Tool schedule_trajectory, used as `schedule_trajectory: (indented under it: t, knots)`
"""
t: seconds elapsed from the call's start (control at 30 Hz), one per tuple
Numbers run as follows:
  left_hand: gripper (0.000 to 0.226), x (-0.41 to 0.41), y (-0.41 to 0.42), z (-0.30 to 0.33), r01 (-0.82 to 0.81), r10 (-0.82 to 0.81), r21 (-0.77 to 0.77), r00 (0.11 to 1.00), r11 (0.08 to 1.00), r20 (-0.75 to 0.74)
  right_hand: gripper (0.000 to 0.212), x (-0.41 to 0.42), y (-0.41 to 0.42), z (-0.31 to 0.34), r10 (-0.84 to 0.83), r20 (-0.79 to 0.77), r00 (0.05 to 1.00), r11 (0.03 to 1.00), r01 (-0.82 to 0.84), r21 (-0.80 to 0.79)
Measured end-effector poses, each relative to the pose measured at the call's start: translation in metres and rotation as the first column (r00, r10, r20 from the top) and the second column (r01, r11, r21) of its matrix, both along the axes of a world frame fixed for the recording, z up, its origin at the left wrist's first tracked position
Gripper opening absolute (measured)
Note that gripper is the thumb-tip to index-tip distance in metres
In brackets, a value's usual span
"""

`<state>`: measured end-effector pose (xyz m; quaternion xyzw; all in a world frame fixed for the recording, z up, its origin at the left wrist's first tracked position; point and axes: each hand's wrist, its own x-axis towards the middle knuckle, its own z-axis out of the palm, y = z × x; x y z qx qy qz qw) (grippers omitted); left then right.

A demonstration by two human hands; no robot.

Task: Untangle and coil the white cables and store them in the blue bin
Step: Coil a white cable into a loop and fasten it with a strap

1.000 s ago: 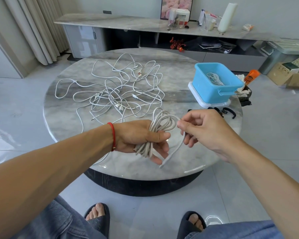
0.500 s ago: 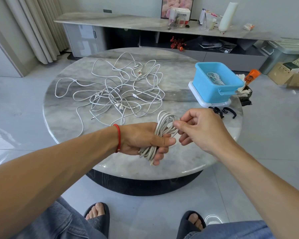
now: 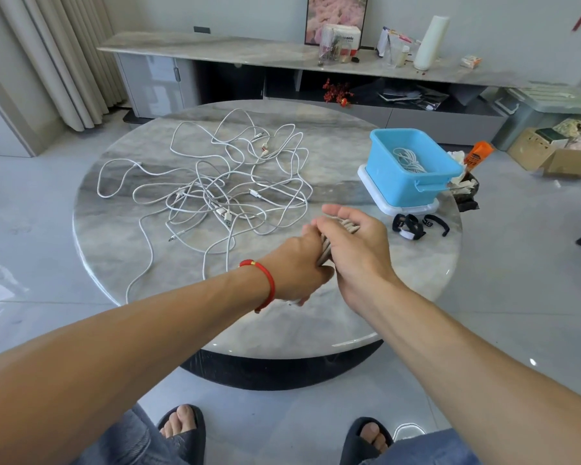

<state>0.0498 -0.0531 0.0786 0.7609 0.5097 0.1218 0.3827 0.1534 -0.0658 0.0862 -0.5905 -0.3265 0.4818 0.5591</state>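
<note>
A coiled white cable [image 3: 326, 245] is pressed between both hands over the near middle of the round marble table [image 3: 376, 290]. My left hand [image 3: 296, 266], with a red wrist band, grips the coil from the left. My right hand [image 3: 353, 250] wraps over it from the right and hides most of it. A tangle of white cables [image 3: 215, 196] lies spread on the table's left and middle. The blue bin [image 3: 410, 166] stands at the right on a white lid, with one coiled cable [image 3: 408, 161] inside.
Black straps [image 3: 416, 226] lie just in front of the bin. A dark bag with papers and an orange bottle [image 3: 478, 156] sit beside the bin at the table's right edge. A long low cabinet [image 3: 249, 52] runs behind. My sandalled feet are below the table's near edge.
My right hand has moved from pinching the loose cable end to closing over the coil. Both hands with the coil have shifted slightly farther over the table.
</note>
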Motion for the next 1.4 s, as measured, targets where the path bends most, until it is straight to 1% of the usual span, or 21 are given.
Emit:
schedule_trajectory:
  t: [0.1, 0.17, 0.27, 0.37, 0.47, 0.53, 0.63, 0.7, 0.77, 0.8, 0.83, 0.87, 0.9, 0.93, 0.97, 1.03, 1.1, 1.17, 1.23, 1.3, 1.4]
  knots:
    - [0.051, 0.012, 0.006, 0.007, -0.045, 0.051, 0.146, 0.998, 0.988, -0.035, 0.015, -0.006, 0.014, 0.005, -0.152, -0.051, 0.987, 0.988, 0.153, 0.017]
    - [0.045, 0.023, 0.008, 0.009, -0.067, 0.104, 0.307, 0.989, 0.949, -0.107, 0.01, -0.006, 0.026, 0.01, -0.267, -0.183, 0.946, 0.964, 0.265, -0.033]
    - [0.029, 0.039, 0.014, 0.005, -0.105, 0.21, 0.457, 0.96, 0.883, -0.186, 0.024, 0.004, 0.047, 0.02, -0.4, -0.31, 0.863, 0.915, 0.358, -0.184]
    - [0.025, 0.049, 0.021, 0.007, -0.062, 0.291, 0.56, 0.899, 0.826, -0.329, 0.027, 0.023, 0.06, 0.023, -0.46, -0.421, 0.782, 0.883, 0.353, -0.309]
    - [0.021, 0.052, 0.016, 0.008, 0.02, 0.25, 0.562, 0.882, 0.827, -0.399, 0.028, 0.042, 0.072, 0.023, -0.521, -0.505, 0.689, 0.851, 0.374, -0.368]
    - [0.016, 0.052, 0.018, 0.001, 0.067, 0.216, 0.568, 0.883, 0.82, -0.416, 0.032, 0.049, 0.079, 0.02, -0.549, -0.495, 0.673, 0.834, 0.399, -0.382]
    - [0.012, 0.055, 0.028, -0.003, 0.157, 0.128, 0.546, 0.885, 0.823, -0.447, 0.038, 0.056, 0.085, 0.01, -0.481, -0.495, 0.724, 0.871, 0.332, -0.361]
    - [0.025, 0.057, 0.032, -0.002, 0.191, 0.039, 0.478, 0.901, 0.858, -0.431, 0.04, 0.063, 0.088, 0.004, -0.319, -0.495, 0.808, 0.936, 0.186, -0.3]
    - [0.035, 0.054, 0.038, -0.001, 0.157, -0.017, 0.354, 0.929, 0.922, -0.369, 0.041, 0.08, 0.089, 0.001, -0.139, -0.348, 0.927, 0.964, 0.046, -0.263]
    - [0.038, 0.05, 0.042, -0.002, 0.116, -0.019, 0.279, 0.944, 0.953, -0.328, 0.041, 0.093, 0.089, -0.003, -0.077, -0.202, 0.976, 0.96, 0.018, -0.278]
    - [0.039, 0.044, 0.046, -0.004, 0.067, -0.014, 0.18, 0.96, 0.981, -0.279, 0.038, 0.108, 0.088, -0.006, -0.038, 0.013, 0.999, 0.953, 0.04, -0.3]
    - [0.039, 0.038, 0.049, -0.006, 0.018, -0.01, 0.046, 0.983, 0.999, -0.186, 0.03, 0.125, 0.087, -0.013, -0.038, 0.259, 0.965, 0.95, 0.115, -0.289]
    - [0.037, 0.033, 0.052, -0.009, -0.02, 0.014, -0.105, 0.998, 0.994, -0.058, 0.022, 0.143, 0.084, -0.021, -0.061, 0.488, 0.871, 0.948, 0.203, -0.244]
    - [0.033, 0.03, 0.055, -0.011, -0.044, 0.06, -0.241, 0.996, 0.97, 0.06, 0.018, 0.159, 0.082, -0.029, -0.068, 0.667, 0.742, 0.946, 0.26, -0.193]
    - [0.029, 0.027, 0.057, -0.013, -0.058, 0.11, -0.34, 0.984, 0.939, 0.137, 0.017, 0.168, 0.079, -0.037, -0.031, 0.781, 0.623, 0.948, 0.265, -0.174]
    - [0.028, 0.025, 0.061, -0.015, -0.078, 0.18, -0.423, 0.961, 0.903, 0.208, 0.019, 0.178, 0.077, -0.055, 0.056, 0.878, 0.476, 0.963, 0.207, -0.174]
    - [0.03, 0.024, 0.065, -0.017, -0.086, 0.211, -0.451, 0.949, 0.888, 0.234, 0.017, 0.18, 0.079, -0.066, 0.075, 0.903, 0.422, 0.973, 0.166, -0.159]
    - [0.029, 0.025, 0.068, -0.019, -0.095, 0.243, -0.483, 0.936, 0.87, 0.254, 0.008, 0.175, 0.082, -0.068, 0.057, 0.93, 0.363, 0.984, 0.137, -0.114]
    - [0.028, 0.025, 0.072, -0.022, -0.115, 0.276, -0.498, 0.925, 0.859, 0.262, 0.004, 0.167, 0.089, -0.07, 0.068, 0.948, 0.312, 0.997, 0.017, -0.078]
    - [0.028, 0.024, 0.073, -0.025, -0.13, 0.294, -0.498, 0.918, 0.857, 0.266, 0.016, 0.153, 0.091, -0.07, 0.167, 0.943, 0.286, 0.983, -0.115, -0.14]
    - [0.027, 0.023, 0.074, -0.027, -0.138, 0.304, -0.506, 0.916, 0.852, 0.262, 0.016, 0.139, 0.096, -0.077, 0.27, 0.944, 0.19, 0.958, -0.147, -0.244]
